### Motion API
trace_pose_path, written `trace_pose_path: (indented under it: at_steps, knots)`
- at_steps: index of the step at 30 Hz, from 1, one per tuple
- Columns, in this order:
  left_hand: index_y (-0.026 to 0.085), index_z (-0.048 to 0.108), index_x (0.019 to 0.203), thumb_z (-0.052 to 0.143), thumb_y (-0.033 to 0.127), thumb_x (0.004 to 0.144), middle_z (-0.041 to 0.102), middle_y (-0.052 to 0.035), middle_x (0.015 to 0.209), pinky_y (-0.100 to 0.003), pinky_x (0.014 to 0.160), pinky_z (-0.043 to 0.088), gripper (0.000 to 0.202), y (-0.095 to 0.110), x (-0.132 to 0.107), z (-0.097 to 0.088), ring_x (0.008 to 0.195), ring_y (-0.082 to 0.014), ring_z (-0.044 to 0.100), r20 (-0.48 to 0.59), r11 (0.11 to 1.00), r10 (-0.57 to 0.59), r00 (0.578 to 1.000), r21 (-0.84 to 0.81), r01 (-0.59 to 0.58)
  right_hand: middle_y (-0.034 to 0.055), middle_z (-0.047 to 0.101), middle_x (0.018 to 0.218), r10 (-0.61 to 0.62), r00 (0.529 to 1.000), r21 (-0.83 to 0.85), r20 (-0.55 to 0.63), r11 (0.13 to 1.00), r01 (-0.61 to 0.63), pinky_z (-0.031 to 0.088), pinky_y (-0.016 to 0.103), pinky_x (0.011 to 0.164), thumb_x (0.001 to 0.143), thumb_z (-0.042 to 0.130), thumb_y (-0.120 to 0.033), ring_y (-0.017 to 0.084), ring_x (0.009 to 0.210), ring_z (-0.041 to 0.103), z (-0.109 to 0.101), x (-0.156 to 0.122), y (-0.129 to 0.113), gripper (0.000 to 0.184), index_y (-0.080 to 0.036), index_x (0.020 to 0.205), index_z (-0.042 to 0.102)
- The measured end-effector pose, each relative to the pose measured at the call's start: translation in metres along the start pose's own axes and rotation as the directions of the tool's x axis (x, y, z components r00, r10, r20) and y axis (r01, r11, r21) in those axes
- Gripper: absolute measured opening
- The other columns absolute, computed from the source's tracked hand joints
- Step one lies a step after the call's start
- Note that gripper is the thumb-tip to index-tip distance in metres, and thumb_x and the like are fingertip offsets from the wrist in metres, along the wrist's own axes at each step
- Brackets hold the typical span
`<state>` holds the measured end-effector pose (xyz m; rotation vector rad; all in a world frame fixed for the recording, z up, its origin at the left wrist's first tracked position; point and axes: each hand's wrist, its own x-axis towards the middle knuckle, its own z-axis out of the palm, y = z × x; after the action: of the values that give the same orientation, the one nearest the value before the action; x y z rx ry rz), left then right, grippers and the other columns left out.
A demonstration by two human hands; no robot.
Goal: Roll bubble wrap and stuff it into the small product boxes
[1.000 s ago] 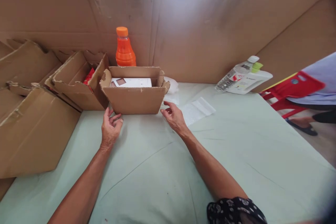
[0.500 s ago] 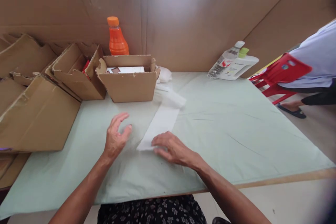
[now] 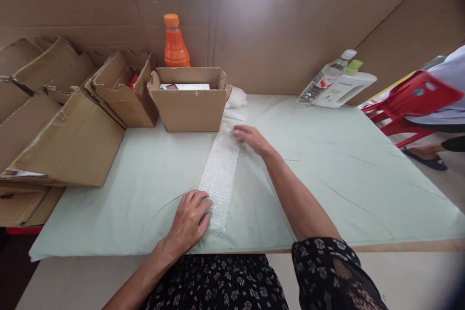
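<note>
A long strip of bubble wrap (image 3: 221,169) lies on the cloth-covered table, running from the front middle toward the boxes. On its near left edge rests my left hand (image 3: 191,218), fingers slightly bent and laid over the plastic, not closed round it. My right hand (image 3: 252,139) reaches to the strip's far right edge, its fingers stretched out and a little blurred at the tips. Beyond the strip, beside a cardboard box (image 3: 194,114), sits a crumpled white bundle (image 3: 237,98), partly hidden by the box.
The box holds a white item (image 3: 187,86). More open cardboard boxes (image 3: 85,140) fill the left side. An orange bottle (image 3: 176,48) stands behind. A clear bottle (image 3: 325,77) and a white jug (image 3: 347,89) are at back right. A person sits on a red chair (image 3: 425,99).
The strip now lies straighter and nearer me, with its bubbles showing. My left hand has come down onto its near end. My right hand has moved from the near end to the far end.
</note>
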<state>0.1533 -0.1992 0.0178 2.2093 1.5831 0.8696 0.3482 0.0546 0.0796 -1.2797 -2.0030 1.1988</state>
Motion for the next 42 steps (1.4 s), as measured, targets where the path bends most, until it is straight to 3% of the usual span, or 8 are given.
trace_pose_path:
  at_steps: [3,9,12,19,24,29,34,42]
  knots:
    - [0.02,0.068,0.11,0.056,0.011,0.086,0.069,-0.0111,0.119,-0.048,0.096,0.051,0.029,-0.005,-0.002,-0.004,0.112,-0.0272,0.059,0.007,0.995,-0.023,1.0,-0.093,0.024,0.0112,0.071,0.122,-0.059,0.967,-0.098,-0.249,0.994,0.036,0.053,0.046,0.099,0.09,0.058,-0.031,0.026,0.114,0.066,-0.015,-0.02,0.01,0.035,-0.019,0.121,0.069]
    - [0.022,0.071,0.112,0.054,0.02,0.091,0.073,-0.0095,0.114,-0.047,0.098,0.052,0.027,-0.02,0.004,-0.012,0.11,-0.0242,0.063,0.068,0.93,-0.133,0.989,-0.337,0.148,0.0101,0.062,0.141,-0.351,0.87,-0.369,0.346,0.802,0.47,0.048,0.053,0.103,0.089,0.058,-0.015,0.028,0.129,0.057,0.054,-0.167,0.011,0.04,-0.028,0.126,0.067]
    - [0.021,0.072,0.111,0.055,0.022,0.091,0.074,-0.0084,0.111,-0.046,0.1,0.051,0.027,-0.021,0.008,-0.017,0.11,-0.0239,0.064,0.103,0.902,-0.183,0.978,-0.377,0.208,0.0131,0.06,0.142,-0.397,0.818,-0.424,0.415,0.711,0.561,0.049,0.049,0.099,0.093,0.055,-0.013,0.028,0.13,0.055,0.098,-0.197,0.005,0.032,-0.024,0.12,0.068]
    - [0.021,0.056,0.14,0.04,0.044,0.101,0.071,-0.0121,0.123,-0.042,0.106,0.048,0.048,-0.022,0.004,-0.04,0.12,-0.025,0.063,0.217,0.649,-0.356,0.909,-0.642,0.408,0.004,0.073,0.093,-0.074,0.997,0.13,-0.025,0.989,0.076,0.054,0.033,0.079,0.1,0.05,-0.035,0.018,0.085,0.067,0.109,-0.175,0.0,0.02,-0.022,0.098,0.065]
    - [0.02,0.049,0.145,0.062,0.037,0.087,0.072,-0.0075,0.106,-0.037,0.095,0.051,0.062,-0.016,0.022,-0.026,0.101,-0.022,0.067,0.15,0.738,-0.412,0.899,-0.524,0.426,0.0044,0.073,0.094,0.188,0.976,0.358,-0.109,0.924,-0.138,0.057,0.034,0.08,0.094,0.054,-0.046,0.021,0.087,0.068,0.091,-0.16,0.006,0.027,-0.021,0.097,0.064]
    - [0.02,0.055,0.137,0.054,0.026,0.087,0.067,0.0005,0.081,-0.031,0.074,0.05,0.051,-0.018,0.049,-0.004,0.073,-0.0165,0.062,0.032,0.839,-0.457,0.889,-0.317,0.443,0.0097,0.068,0.123,0.006,0.911,0.037,-0.412,0.999,0.01,0.055,0.043,0.091,0.097,0.052,-0.04,0.024,0.106,0.066,0.07,-0.171,0.003,0.031,-0.025,0.122,0.063]
    - [0.021,0.052,0.139,0.056,0.022,0.085,0.069,-0.001,0.084,-0.035,0.078,0.052,0.054,-0.024,0.059,0.012,0.077,-0.0194,0.063,0.01,0.899,-0.395,0.919,-0.204,0.389,0.0113,0.069,0.123,-0.365,0.918,-0.368,-0.153,0.884,0.29,0.053,0.05,0.094,0.093,0.059,-0.026,0.03,0.115,0.062,0.083,-0.188,-0.003,0.032,-0.025,0.125,0.063]
    - [0.023,0.046,0.145,0.057,0.018,0.088,0.066,-0.0109,0.123,-0.045,0.1,0.049,0.058,-0.018,0.042,-0.008,0.116,-0.0275,0.06,-0.089,0.995,-0.1,0.991,-0.034,0.098,0.0141,0.068,0.129,-0.367,0.93,-0.591,0.022,0.746,0.308,0.05,0.048,0.089,0.097,0.048,-0.013,0.031,0.118,0.06,0.105,-0.164,0.014,0.029,-0.019,0.119,0.065]
